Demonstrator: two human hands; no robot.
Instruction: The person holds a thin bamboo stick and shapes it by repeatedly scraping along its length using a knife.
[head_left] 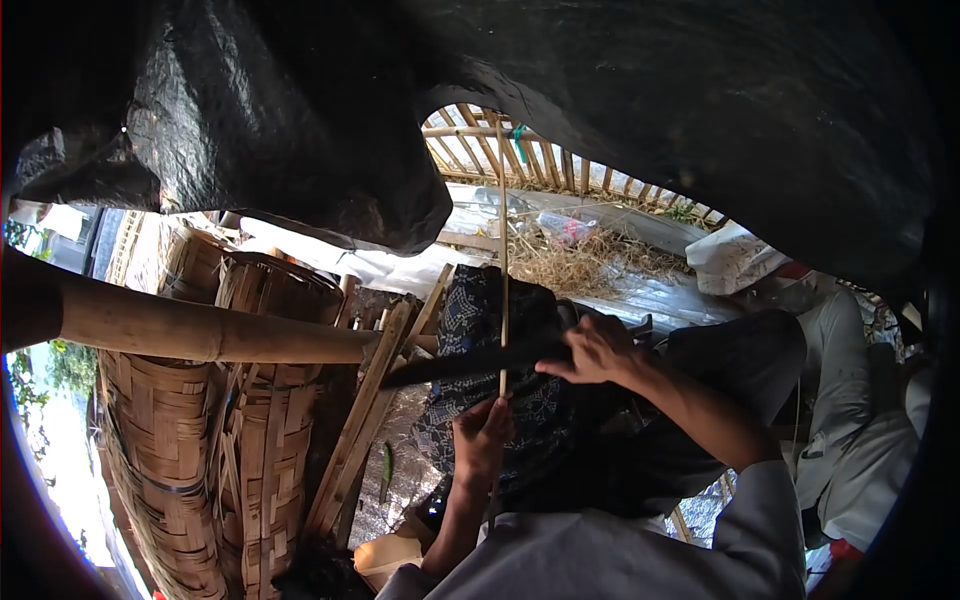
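Both my hands are closed: my left hand [482, 435] grips a slim, pale stick [503, 240] pointing lengthwise away from me; my right hand [600, 350] clutches a dark, flat knife [450, 368] crosswise to the stick. Patterned cloth [472, 300] lies behind the stick, woven baskets [170, 430] left of it.

Grey shirt [600, 560], plain fabric; right sleeve [757, 510] same grey, ends near the elbow; dark trousers [745, 350]; dark lap cloth [470, 320], pale geometric print; left hand [483, 432], right hand [602, 350] both bare.
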